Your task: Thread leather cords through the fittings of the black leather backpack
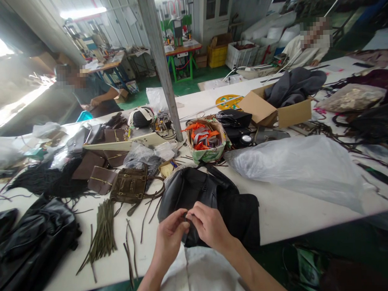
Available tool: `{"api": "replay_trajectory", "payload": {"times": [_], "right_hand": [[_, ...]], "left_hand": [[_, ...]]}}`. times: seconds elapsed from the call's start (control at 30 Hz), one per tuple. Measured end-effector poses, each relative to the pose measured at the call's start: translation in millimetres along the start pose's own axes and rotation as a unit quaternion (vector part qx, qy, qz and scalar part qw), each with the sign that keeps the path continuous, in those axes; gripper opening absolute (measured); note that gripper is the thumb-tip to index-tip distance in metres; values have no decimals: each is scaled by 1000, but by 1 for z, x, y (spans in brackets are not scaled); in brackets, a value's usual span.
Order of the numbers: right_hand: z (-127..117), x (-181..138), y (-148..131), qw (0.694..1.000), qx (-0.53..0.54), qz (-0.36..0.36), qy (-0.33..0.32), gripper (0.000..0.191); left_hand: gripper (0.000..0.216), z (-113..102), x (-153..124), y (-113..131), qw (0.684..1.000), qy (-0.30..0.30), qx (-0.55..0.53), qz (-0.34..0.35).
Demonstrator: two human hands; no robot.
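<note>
Both my hands meet in front of me, over the near edge of a black leather bag (195, 185) that lies on the white table (288, 210). My left hand (173, 231) pinches with thumb and fingertips. Fingertip to fingertip with it, my right hand (209, 223) is also closed in a pinch. A small dark bit shows between the fingers, too little of it to name. Left of the bag are an olive-brown handbag (130, 184) and a bundle of olive strips (103, 229).
Black leather pieces (35, 248) lie at the left. Behind the bag stands a tub of orange scraps (205, 138); clear plastic sheeting (296, 167) spreads to the right. A metal post (161, 66) rises beyond. One person (93, 91) sits across at left, another (308, 48) at far right.
</note>
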State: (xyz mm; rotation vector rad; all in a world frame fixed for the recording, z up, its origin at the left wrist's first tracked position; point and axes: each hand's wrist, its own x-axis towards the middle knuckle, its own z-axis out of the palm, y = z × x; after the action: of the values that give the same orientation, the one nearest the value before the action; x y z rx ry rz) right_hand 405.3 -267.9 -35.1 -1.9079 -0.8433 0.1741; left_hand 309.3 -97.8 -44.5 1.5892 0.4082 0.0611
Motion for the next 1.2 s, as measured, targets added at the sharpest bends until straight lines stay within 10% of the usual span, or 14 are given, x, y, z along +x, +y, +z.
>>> {"api": "replay_trajectory", "payload": {"times": [0.67, 1.2], "right_hand": [[4, -9, 8, 995, 93, -20, -7, 50], [-5, -11, 15, 983, -44, -77, 161, 34]], "left_hand": [[43, 8, 2, 2, 996, -6, -86, -27], [47, 9, 4, 2, 993, 3, -103, -49]]}}
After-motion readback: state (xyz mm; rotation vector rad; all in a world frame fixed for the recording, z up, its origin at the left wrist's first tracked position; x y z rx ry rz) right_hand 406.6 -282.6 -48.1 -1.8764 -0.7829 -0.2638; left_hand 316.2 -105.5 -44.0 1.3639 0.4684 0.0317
